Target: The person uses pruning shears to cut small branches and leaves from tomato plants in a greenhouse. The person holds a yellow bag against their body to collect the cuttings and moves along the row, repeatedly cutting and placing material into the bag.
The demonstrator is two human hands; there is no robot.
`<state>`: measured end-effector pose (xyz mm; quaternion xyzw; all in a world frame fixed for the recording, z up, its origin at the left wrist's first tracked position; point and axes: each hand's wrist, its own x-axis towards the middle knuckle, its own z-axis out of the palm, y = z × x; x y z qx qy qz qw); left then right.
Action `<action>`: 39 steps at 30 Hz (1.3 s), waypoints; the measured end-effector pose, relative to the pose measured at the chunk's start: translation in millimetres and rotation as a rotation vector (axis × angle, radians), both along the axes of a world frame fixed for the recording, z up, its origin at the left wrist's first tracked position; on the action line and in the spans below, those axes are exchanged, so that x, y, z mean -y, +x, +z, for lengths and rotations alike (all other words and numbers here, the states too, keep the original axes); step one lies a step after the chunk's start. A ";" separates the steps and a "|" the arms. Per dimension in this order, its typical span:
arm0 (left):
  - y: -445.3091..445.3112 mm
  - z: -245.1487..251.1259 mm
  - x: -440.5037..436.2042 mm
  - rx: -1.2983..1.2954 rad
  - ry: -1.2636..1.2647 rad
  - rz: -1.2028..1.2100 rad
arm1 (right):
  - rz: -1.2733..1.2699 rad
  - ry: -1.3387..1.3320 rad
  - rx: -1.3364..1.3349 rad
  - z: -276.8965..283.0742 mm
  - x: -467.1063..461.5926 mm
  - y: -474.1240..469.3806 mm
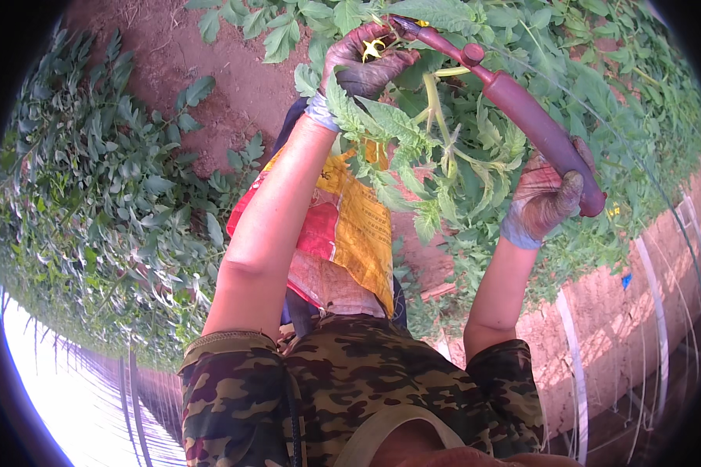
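Note:
My left hand (367, 65), in a stained thin glove, pinches a tomato stalk near the top of the view. A yellow tomato flower (373, 50) shows against its fingers. My right hand (546, 195), gloved as well and soiled, grips the thick handle of a dark red hand-held tool (534, 125). This tool narrows to a neck with a round knob, and its dark tip reaches close to my left fingertips. Whether the tip touches the flower cluster cannot be made out. Below the neck stands a tomato plant's stem (435, 105) with leaves hanging between my arms.
A row of tomato plants (111, 192) runs along the left, beside bare reddish soil (233, 82). More foliage (619, 134) fills the right. A thin line crosses there, and white straps (572, 350) hang before an earthen wall (607, 315). A yellow and red woven sack (362, 233) covers my front.

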<state>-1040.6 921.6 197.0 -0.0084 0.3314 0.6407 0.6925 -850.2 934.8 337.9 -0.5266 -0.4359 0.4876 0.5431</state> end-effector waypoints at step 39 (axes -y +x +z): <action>-159.0 142.2 48.7 -0.762 -0.163 -0.081 | -0.020 -0.405 -1.243 102.3 70.7 -50.3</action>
